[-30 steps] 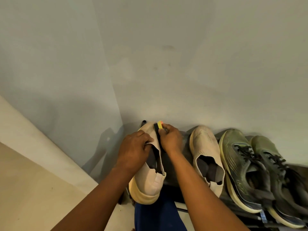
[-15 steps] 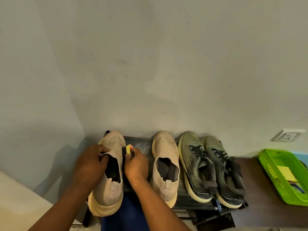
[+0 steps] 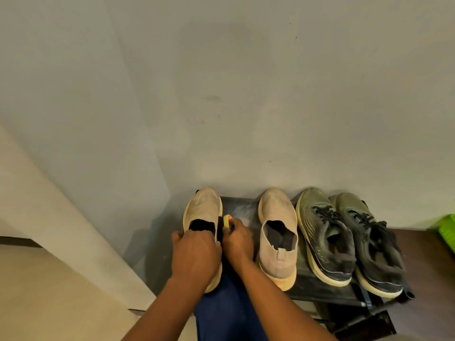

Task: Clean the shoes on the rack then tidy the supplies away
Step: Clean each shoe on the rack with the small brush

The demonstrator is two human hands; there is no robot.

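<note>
Left edge: the rack [image 3: 320,286] starts at the wall corner.
Left hand [image 3: 194,252]: grips the heel collar of the left beige shoe [image 3: 203,207].
Right hand [image 3: 237,239]: pinches a yellow sponge [image 3: 227,219] just beside that shoe.
Open room: a bare gap before the second beige shoe [image 3: 277,232]; the green sneakers [image 3: 344,232] touch.
Writing: none legible.

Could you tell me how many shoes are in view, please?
4: a beige shoe at the rack's left end, gripped by the left hand; its mate beside it; two olive trainers on the right. Lower shelves are hidden.

rack [image 3: 320,286] – four shoes [image 3: 278,232] in row | basket [image 3: 446,230] far right
</note>
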